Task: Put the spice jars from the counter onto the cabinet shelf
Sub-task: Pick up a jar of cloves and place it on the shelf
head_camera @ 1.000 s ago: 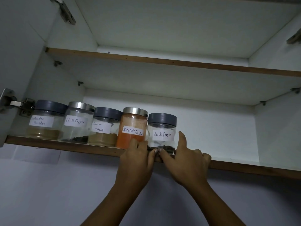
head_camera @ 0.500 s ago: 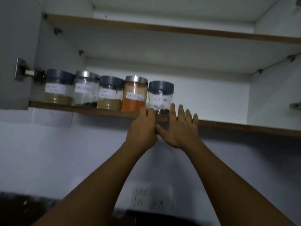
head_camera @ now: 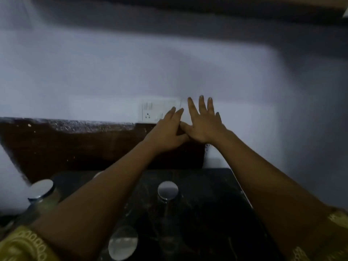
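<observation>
My left hand (head_camera: 167, 131) and my right hand (head_camera: 203, 122) are held out side by side in front of the wall, fingers straight, holding nothing. Below them on the dark counter (head_camera: 207, 213) stand three spice jars seen from above: one with a steel lid (head_camera: 167, 191) in the middle, one with a shiny lid (head_camera: 122, 243) at the near edge, and one with a steel lid (head_camera: 42, 189) at the left. The cabinet shelf is out of view. The frame is blurred.
A white wall socket (head_camera: 150, 112) sits on the pale wall behind my left hand. A dark brown stone backsplash (head_camera: 75, 144) runs along the left behind the counter. The cabinet's dark underside (head_camera: 188, 8) crosses the top of the view.
The view has swung down from the cabinet shelf to the counter. Both hands have left the shelf edge and lowered, fingers now spread. The shelved jars have gone out of sight.
</observation>
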A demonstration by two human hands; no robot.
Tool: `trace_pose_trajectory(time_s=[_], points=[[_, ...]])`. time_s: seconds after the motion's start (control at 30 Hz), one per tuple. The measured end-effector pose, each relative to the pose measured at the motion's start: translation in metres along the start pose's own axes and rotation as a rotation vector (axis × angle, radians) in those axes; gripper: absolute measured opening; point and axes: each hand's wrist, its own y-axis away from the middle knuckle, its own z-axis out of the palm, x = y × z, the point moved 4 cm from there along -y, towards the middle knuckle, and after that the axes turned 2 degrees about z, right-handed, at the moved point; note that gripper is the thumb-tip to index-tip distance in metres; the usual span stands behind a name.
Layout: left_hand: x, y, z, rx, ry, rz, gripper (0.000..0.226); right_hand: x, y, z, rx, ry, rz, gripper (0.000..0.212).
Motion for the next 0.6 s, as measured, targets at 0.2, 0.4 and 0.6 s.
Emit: trace_pose_trajectory(time_s=[0.2, 0.4, 0.6], points=[[-0.042, 0.041, 0.099, -0.236, 0.04, -0.216, 0.097, 0.037, 0.04, 0.112, -0.264, -0.062, 0.045, 0.085], [-0.084, 0.086, 0.164, -0.362, 0.066, -0.446, 0.099, 0.035, 0.064, 0.205, -0.494, -0.147, 0.007, 0.087], [-0.107, 0.113, 0.195, -0.285, 0.108, -0.579, 0.1, 0.031, 0.069, 0.259, -0.579, -0.246, 0.018, 0.098]])
